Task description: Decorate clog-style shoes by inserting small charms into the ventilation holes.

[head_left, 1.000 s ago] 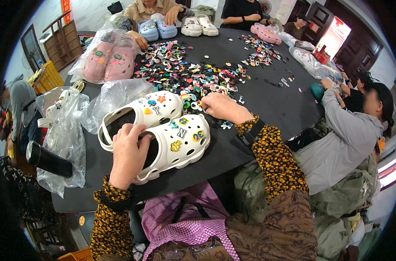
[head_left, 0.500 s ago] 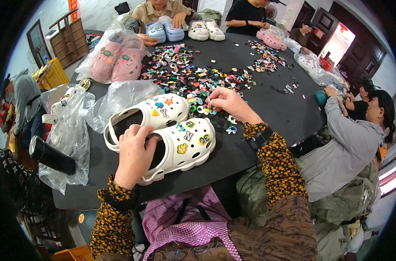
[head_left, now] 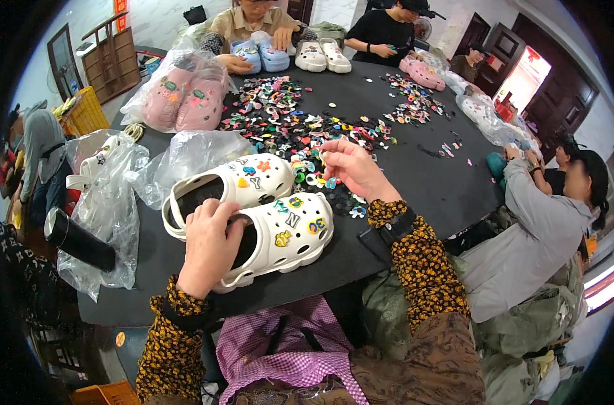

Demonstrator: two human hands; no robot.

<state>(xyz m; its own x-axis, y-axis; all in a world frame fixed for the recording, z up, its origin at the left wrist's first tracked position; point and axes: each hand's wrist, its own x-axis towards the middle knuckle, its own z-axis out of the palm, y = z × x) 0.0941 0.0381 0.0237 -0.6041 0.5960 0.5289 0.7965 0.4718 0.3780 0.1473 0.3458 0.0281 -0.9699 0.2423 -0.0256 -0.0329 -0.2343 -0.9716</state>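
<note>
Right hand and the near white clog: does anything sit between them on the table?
Nothing visible blocks the way. The right hand hovers at the edge of the pile of shoe charms, just beyond the near white clog, whose toe faces it. The left hand rests on that clog's heel opening, at the far end.

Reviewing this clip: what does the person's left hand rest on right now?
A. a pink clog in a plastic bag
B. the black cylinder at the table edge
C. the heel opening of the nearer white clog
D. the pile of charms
C: the left hand lies over the heel opening of the nearer white clog, while the right hand is at the pile of charms.
</note>
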